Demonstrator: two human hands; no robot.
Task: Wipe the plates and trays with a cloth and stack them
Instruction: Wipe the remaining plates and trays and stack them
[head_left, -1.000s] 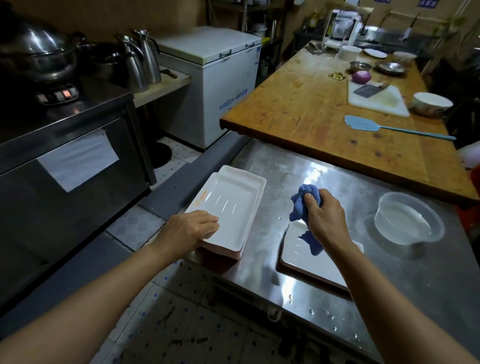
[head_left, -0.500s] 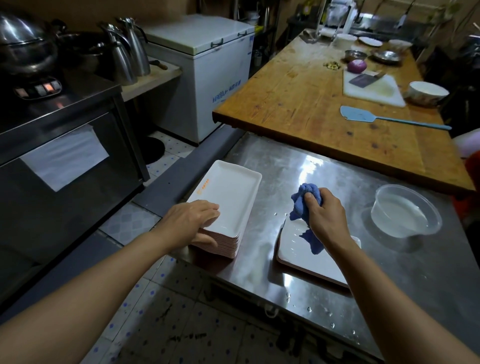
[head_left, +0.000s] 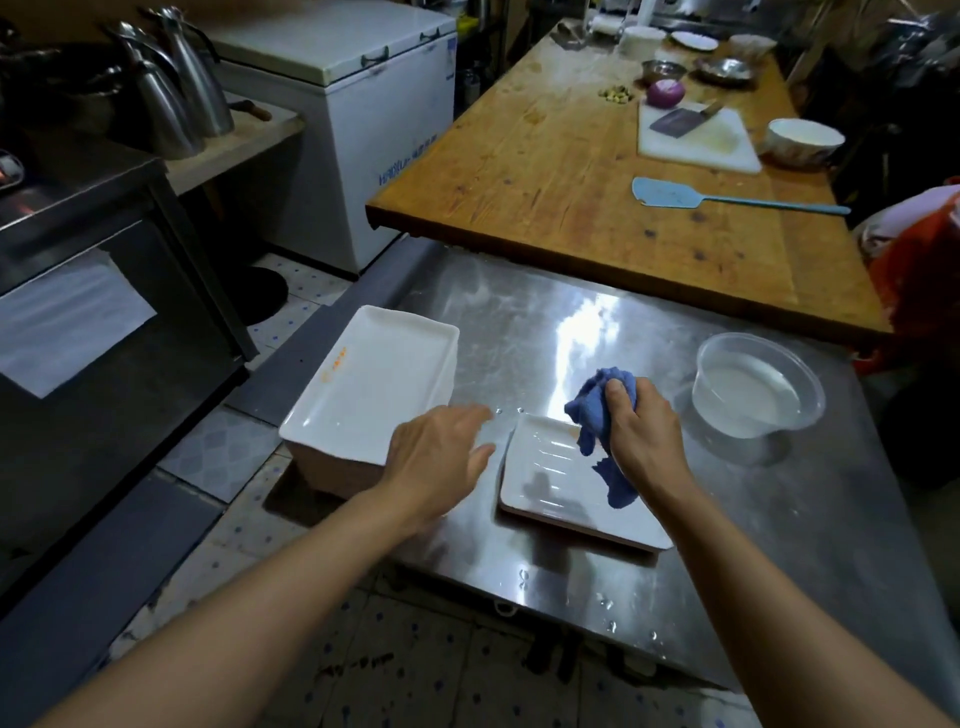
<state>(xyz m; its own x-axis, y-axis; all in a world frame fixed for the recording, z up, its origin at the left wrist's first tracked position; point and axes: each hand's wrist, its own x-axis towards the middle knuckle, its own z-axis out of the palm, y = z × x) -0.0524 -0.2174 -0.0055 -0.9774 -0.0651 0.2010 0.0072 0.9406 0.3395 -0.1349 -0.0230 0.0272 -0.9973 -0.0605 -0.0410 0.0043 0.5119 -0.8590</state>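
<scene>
Steel table (head_left: 519, 322), dim kitchen. Stack of trays (head_left: 371, 387) left of centre. Left hand (head_left: 436, 460) hovered open, empty. Right hand (head_left: 644, 431) clutched blue cloth (head_left: 597, 410) over lone tray (head_left: 550, 478). Wiping stage; next likely steadying that tray.

The right hand (head_left: 641, 434) and cloth (head_left: 602, 415) cover the tray's (head_left: 550, 478) far right corner. The left hand (head_left: 436, 457) (slightly blurred) hides the stack's (head_left: 363, 384) near corner.
</scene>
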